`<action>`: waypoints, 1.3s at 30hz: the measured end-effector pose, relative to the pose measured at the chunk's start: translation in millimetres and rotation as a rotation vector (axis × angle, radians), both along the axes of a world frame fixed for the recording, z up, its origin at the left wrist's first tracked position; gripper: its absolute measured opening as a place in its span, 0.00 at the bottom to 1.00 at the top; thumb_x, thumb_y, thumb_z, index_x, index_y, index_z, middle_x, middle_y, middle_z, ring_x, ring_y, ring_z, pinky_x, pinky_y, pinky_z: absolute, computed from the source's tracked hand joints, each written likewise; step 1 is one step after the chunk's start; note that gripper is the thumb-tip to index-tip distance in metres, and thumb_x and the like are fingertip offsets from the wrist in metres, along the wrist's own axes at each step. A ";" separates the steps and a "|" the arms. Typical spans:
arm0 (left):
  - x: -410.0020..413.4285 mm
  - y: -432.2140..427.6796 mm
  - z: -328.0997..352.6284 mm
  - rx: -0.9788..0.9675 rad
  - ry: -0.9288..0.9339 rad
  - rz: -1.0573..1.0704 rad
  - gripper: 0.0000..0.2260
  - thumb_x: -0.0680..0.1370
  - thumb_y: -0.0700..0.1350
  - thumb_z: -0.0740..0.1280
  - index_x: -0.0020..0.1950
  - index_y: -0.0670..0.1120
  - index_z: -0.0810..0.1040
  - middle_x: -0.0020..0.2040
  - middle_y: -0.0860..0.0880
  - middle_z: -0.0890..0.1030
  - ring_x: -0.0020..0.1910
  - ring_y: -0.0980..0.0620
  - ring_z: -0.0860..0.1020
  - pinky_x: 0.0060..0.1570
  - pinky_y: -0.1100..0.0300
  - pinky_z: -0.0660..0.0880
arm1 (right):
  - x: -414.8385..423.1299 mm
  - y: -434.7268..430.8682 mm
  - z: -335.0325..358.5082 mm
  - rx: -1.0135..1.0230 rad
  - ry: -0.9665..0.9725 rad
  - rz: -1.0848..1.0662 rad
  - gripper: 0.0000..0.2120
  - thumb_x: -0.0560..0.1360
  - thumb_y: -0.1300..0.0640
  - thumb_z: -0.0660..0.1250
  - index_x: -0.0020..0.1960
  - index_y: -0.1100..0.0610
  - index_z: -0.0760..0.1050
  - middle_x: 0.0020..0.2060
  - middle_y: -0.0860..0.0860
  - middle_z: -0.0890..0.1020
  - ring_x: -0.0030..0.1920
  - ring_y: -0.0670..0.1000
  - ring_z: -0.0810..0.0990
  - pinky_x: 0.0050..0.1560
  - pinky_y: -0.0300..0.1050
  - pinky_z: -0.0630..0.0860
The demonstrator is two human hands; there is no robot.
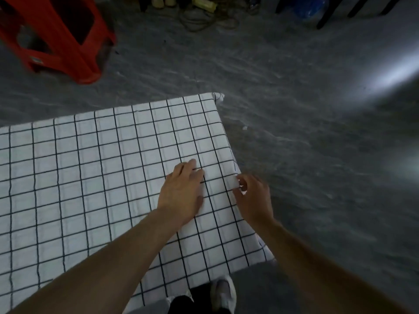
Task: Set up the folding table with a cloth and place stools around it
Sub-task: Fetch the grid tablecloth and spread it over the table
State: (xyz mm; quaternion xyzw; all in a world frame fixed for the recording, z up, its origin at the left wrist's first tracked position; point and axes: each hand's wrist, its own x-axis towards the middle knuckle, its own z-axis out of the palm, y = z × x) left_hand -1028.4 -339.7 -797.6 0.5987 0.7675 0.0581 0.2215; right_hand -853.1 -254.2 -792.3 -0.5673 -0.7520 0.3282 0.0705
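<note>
Cloth (95,177): white with a black grid, spread flat over the table, which it hides completely; right edge hangs just over the side, far right corner slightly curled.
Left hand (182,193): flat and palm down on the cloth near its right edge, fingers together and holding nothing; judged to be pinning the fabric so it does not slide while the edge is adjusted.
Right hand (255,198): at the right edge, thumb and fingers pinched narrowly on the cloth's hem; judged to be tugging or straightening the overhang.
Stool (56,35): red plastic, on the floor at upper left, well apart from the covered table; blurred, so its exact attitude cannot be told.
Floor (294,109): grey, bare beside the table; a bright patch of light at right.
Clutter (204,10): cords and dark items along the far edge, too blurred to identify.
Shoe (223,293): pale, visible below the near edge, showing the person stands close at the table's corner.
Task stage: cloth laid, edge being trimmed up; stool placing appears not yet done.
</note>
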 end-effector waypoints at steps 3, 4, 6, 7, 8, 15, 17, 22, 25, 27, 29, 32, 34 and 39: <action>24.1 -9.4 -2.1 0.024 0.007 -0.013 0.21 0.73 0.50 0.70 0.65 0.50 0.71 0.76 0.46 0.60 0.72 0.46 0.59 0.66 0.49 0.65 | 12.2 -4.8 -1.9 -0.025 0.026 -0.035 0.11 0.76 0.64 0.69 0.57 0.58 0.80 0.45 0.49 0.82 0.46 0.46 0.80 0.51 0.42 0.79; 32.3 -12.7 -2.7 0.031 0.010 -0.005 0.20 0.73 0.50 0.70 0.63 0.50 0.71 0.76 0.46 0.60 0.72 0.46 0.59 0.66 0.49 0.65 | 16.4 -7.3 -3.0 -0.035 0.025 -0.045 0.10 0.76 0.63 0.69 0.56 0.58 0.80 0.44 0.49 0.82 0.45 0.47 0.80 0.52 0.43 0.79; 47.4 -19.5 -4.5 0.033 0.029 0.004 0.22 0.73 0.51 0.70 0.65 0.51 0.71 0.76 0.46 0.61 0.72 0.45 0.60 0.66 0.49 0.64 | 26.0 -13.9 -5.2 -0.047 0.023 -0.050 0.08 0.76 0.62 0.70 0.54 0.58 0.80 0.44 0.50 0.83 0.45 0.48 0.80 0.50 0.43 0.78; 54.5 -22.8 -4.9 0.033 0.040 0.008 0.23 0.73 0.51 0.69 0.67 0.50 0.70 0.76 0.46 0.61 0.72 0.45 0.60 0.67 0.49 0.64 | 31.7 -18.1 -6.1 -0.047 0.022 -0.047 0.07 0.76 0.61 0.70 0.53 0.57 0.80 0.43 0.49 0.83 0.44 0.48 0.81 0.49 0.42 0.78; 61.1 -26.3 -4.8 0.033 0.044 0.012 0.23 0.74 0.51 0.69 0.67 0.50 0.70 0.76 0.46 0.61 0.72 0.45 0.60 0.67 0.49 0.64 | 38.5 -22.6 -7.0 -0.048 0.021 -0.048 0.06 0.76 0.61 0.70 0.53 0.57 0.81 0.42 0.49 0.83 0.44 0.47 0.81 0.48 0.41 0.78; 108.5 -58.6 1.4 -0.012 0.060 -0.006 0.24 0.74 0.52 0.69 0.68 0.53 0.68 0.75 0.48 0.59 0.71 0.45 0.60 0.66 0.49 0.66 | 90.9 -54.7 -7.2 -0.113 -0.045 -0.018 0.05 0.74 0.56 0.73 0.48 0.54 0.80 0.40 0.46 0.83 0.43 0.46 0.81 0.49 0.47 0.81; 119.9 -68.2 0.8 -0.034 0.065 -0.008 0.24 0.74 0.53 0.68 0.69 0.53 0.67 0.76 0.48 0.58 0.72 0.46 0.59 0.67 0.49 0.65 | 101.5 -61.9 -7.8 -0.116 -0.064 -0.015 0.04 0.73 0.54 0.73 0.46 0.53 0.81 0.39 0.46 0.83 0.42 0.46 0.81 0.48 0.48 0.81; 134.8 -84.6 -3.6 -0.017 0.054 0.017 0.27 0.73 0.51 0.70 0.70 0.53 0.67 0.76 0.49 0.58 0.72 0.46 0.58 0.67 0.49 0.65 | 117.6 -82.0 -12.1 -0.094 -0.053 -0.038 0.05 0.73 0.53 0.73 0.46 0.54 0.81 0.38 0.47 0.84 0.41 0.46 0.82 0.47 0.47 0.81; 136.9 -88.4 -6.2 0.004 0.063 0.027 0.26 0.73 0.50 0.70 0.69 0.53 0.67 0.76 0.49 0.59 0.72 0.46 0.59 0.67 0.49 0.65 | 123.3 -93.0 -13.8 -0.080 -0.078 -0.051 0.06 0.75 0.51 0.71 0.44 0.54 0.80 0.37 0.46 0.82 0.39 0.45 0.81 0.45 0.48 0.81; 139.0 -91.3 -7.1 0.012 0.073 0.027 0.25 0.72 0.49 0.70 0.67 0.53 0.68 0.75 0.49 0.60 0.71 0.46 0.60 0.67 0.50 0.66 | 126.3 -98.6 -15.1 -0.071 -0.096 -0.060 0.07 0.77 0.53 0.68 0.42 0.54 0.79 0.35 0.47 0.82 0.38 0.47 0.80 0.43 0.51 0.81; 140.7 -94.7 -8.3 0.018 0.080 0.024 0.24 0.72 0.49 0.71 0.67 0.52 0.68 0.75 0.49 0.60 0.71 0.46 0.60 0.67 0.51 0.65 | 128.2 -103.1 -15.3 -0.068 -0.115 -0.070 0.08 0.78 0.54 0.65 0.41 0.53 0.77 0.36 0.48 0.81 0.38 0.49 0.80 0.43 0.54 0.81; 141.5 -97.6 -8.4 0.033 0.069 0.023 0.24 0.73 0.48 0.70 0.67 0.51 0.69 0.76 0.48 0.61 0.72 0.45 0.60 0.68 0.50 0.65 | 128.7 -106.7 -15.6 -0.039 -0.152 -0.062 0.09 0.79 0.53 0.64 0.40 0.52 0.74 0.35 0.47 0.79 0.37 0.49 0.79 0.40 0.52 0.80; 141.5 -98.1 -7.2 0.023 0.060 0.017 0.24 0.73 0.47 0.70 0.68 0.51 0.69 0.76 0.48 0.60 0.72 0.45 0.59 0.68 0.51 0.64 | 127.8 -107.8 -15.5 -0.030 -0.155 -0.057 0.10 0.79 0.54 0.63 0.40 0.53 0.73 0.35 0.47 0.78 0.36 0.48 0.77 0.37 0.50 0.78; 143.7 -95.2 -3.5 -0.017 -0.011 0.033 0.26 0.73 0.45 0.71 0.69 0.49 0.68 0.77 0.47 0.56 0.73 0.46 0.54 0.70 0.52 0.64 | 125.4 -106.0 -14.0 -0.036 -0.196 -0.009 0.12 0.81 0.57 0.59 0.39 0.57 0.71 0.35 0.50 0.77 0.35 0.50 0.73 0.36 0.49 0.73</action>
